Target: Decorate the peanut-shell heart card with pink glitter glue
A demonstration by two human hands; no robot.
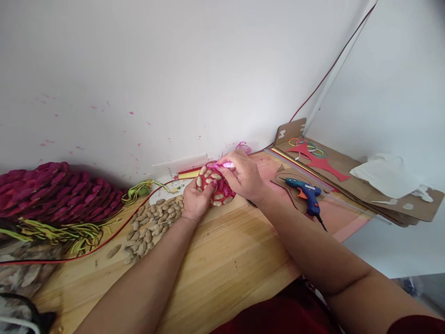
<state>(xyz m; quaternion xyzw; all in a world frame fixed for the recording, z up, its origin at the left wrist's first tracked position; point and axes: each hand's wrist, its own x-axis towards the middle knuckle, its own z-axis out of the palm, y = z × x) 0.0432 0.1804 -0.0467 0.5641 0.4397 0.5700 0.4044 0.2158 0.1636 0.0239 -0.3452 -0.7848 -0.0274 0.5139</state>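
My left hand (197,199) is closed on the near left edge of a red disc (209,192) covered with peanuts, with its thumb on top. On the right part of the disc the peanuts are coated in magenta, while those on the left are bare tan. My right hand (245,174) pinches a pink pen-shaped tool (227,164) above the far side of the disc. The tool's tip points left and is close to the peanuts; I cannot tell if it touches. Loose peanuts (158,222) lie beside my left wrist.
Magenta-coated pieces (59,192) are stacked at left, near yellow-green yarn (79,236). A red cord (118,232) crosses the wooden table (222,250). To the right lie a blue glue gun (308,192), red cut-outs (323,167), cardboard (413,204) and a white cloth (385,174).
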